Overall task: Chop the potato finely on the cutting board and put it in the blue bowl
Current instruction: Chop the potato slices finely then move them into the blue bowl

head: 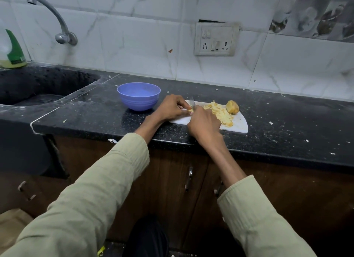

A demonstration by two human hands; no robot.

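Observation:
A white cutting board (pixel 238 123) lies on the black counter. On it sits a heap of finely chopped potato (pixel 220 112) and an uncut potato half (pixel 232 107) at the far right. My left hand (pixel 173 108) pinches a small potato piece (pixel 190 110) on the board's left end. My right hand (pixel 204 123) grips a knife whose blade (pixel 192 103) stands just beside that piece; the handle is hidden in my fist. The blue bowl (pixel 138 96) stands empty to the left of the board.
A black sink (pixel 38 88) with a wall tap (pixel 57 21) lies at the left, a green-labelled bottle (pixel 13 51) behind it. A wall socket panel (pixel 216 39) sits above the board. Crumbs are scattered over the counter (pixel 287 126). Cabinet doors hang below.

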